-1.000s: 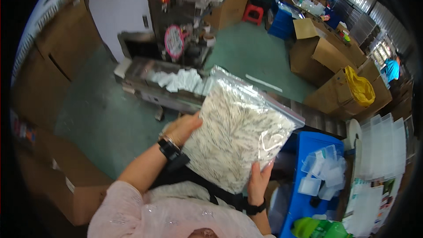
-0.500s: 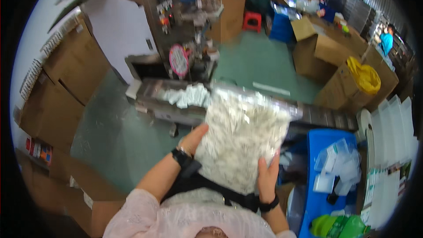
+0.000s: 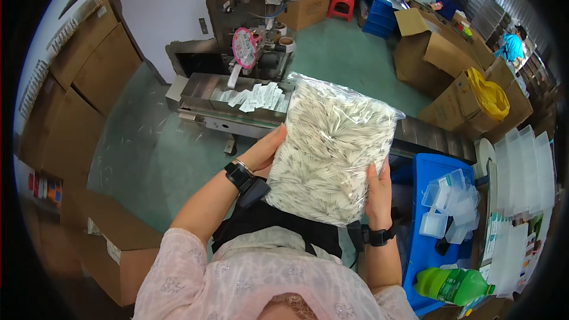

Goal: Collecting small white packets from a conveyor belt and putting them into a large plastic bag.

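Head view. Both hands are up in front of the chest, holding one clear plastic bag (image 3: 335, 148) stuffed with small white sachets. The bag sits centre frame, tilted, its open crinkled mouth toward 12 o'clock and its rounded bottom toward 6.

Left hand (image 3: 264, 153): at the bag's 9 o'clock edge, fingers spread and curled round the side, thumb lying forward on the front face. A dark watch sits on that wrist. My reading: this hand steadies the flank so the loose fill does not slump sideways.

Right hand (image 3: 378, 192): at the bag's 4 o'clock corner, fingers laid together flat against the plastic and cupping from below. It looks to carry most of the weight, which would explain the low grip. A dark band is on this wrist too.

Surroundings: beyond the bag, at 11 o'clock, a metal tray (image 3: 204, 92) of a packing machine, with loose white sachets (image 3: 258, 96) lying on it. At 4 o'clock a blue bin (image 3: 428, 225) holds small clear plastic boxes (image 3: 449, 204). A green bottle (image 3: 453, 285) lies at 5 o'clock. Brown cartons (image 3: 83, 65) stack at 9 to 10 o'clock; another worker in a blue top (image 3: 513, 45) is far off at 2.
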Tool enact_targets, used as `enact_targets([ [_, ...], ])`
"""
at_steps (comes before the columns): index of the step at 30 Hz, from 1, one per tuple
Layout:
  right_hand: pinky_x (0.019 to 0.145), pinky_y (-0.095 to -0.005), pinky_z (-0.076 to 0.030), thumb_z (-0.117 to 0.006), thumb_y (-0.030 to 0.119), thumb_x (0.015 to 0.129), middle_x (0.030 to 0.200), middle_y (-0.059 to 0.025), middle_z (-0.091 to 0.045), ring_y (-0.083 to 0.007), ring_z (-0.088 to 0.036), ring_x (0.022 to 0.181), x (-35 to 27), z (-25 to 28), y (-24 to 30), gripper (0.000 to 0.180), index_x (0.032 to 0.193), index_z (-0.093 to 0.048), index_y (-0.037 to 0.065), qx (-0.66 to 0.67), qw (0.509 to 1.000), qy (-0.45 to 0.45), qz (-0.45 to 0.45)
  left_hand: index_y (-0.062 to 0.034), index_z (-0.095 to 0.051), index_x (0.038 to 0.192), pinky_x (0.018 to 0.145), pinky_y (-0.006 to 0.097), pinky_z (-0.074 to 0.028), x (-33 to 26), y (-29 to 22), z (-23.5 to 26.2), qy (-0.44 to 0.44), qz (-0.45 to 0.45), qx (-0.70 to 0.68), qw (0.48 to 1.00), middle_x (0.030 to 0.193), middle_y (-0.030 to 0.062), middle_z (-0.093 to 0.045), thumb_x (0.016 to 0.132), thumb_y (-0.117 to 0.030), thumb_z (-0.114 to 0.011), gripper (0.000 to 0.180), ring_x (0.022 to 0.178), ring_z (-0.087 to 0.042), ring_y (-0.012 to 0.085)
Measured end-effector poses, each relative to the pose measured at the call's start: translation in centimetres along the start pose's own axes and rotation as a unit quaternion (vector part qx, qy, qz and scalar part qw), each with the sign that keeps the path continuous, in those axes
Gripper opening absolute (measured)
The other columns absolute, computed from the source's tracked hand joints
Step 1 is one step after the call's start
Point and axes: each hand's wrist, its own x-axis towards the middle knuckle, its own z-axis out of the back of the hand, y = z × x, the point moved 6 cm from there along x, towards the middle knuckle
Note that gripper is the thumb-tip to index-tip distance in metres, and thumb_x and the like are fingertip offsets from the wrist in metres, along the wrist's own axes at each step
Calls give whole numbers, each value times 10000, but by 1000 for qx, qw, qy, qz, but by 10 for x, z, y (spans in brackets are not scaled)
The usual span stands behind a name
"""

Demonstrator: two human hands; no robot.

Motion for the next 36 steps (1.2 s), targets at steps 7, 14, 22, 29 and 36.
enact_targets([
  [7, 965, -390, -402, -459, 296, 934, 1283, -125, -468, -234, -496, 1123, 6, 2, 0, 490, 1331, -342, 35, 203, 971, 69, -102, -130, -203, 1419, 969, 409, -371, -36, -86, -47, 143, -5, 108, 984, 1386, 121, -333, 884, -548, -416, 711, 1209, -408, 209],
  [14, 1014, -381, -352, -314, 533, 920, 1381, -84, -379, -245, -422, 1216, -15, -41, -4, 662, 1379, -283, 57, 278, 920, 269, -56, -86, -368, 1334, 1022, 449, -320, -5, -14, 10, -48, -122, -31, 991, 1333, 100, -423, 885, -597, -318, 682, 1239, -386, 258],
  [22, 981, -369, -382, -309, 495, 933, 1318, -100, -442, -229, -467, 1153, -14, 29, -80, 606, 1340, -347, 47, 160, 948, 44, -271, -64, -424, 1283, 964, 424, -406, -23, 46, 19, -18, 7, -195, 981, 1247, 101, -516, 894, -496, -436, 581, 1130, -508, 233],
  [29, 993, -362, -367, -429, 312, 946, 1361, -76, -383, -212, -428, 1198, -12, 33, -87, 522, 1384, -247, 95, 149, 952, 157, -218, -48, -433, 1264, 933, 403, -446, -19, 42, 30, 63, -12, -152, 986, 1229, 95, -527, 822, -487, -543, 632, 1094, -535, 205],
  [36, 1023, -367, -323, -500, 319, 912, 1387, -74, -346, -213, -373, 1245, -23, 14, -54, 624, 1396, -204, 58, 113, 964, 173, -165, -39, -402, 1301, 978, 401, -391, -15, 58, 42, 47, -2, -108, 993, 1256, 87, -515, 729, -626, -539, 831, 1133, -502, 211],
])
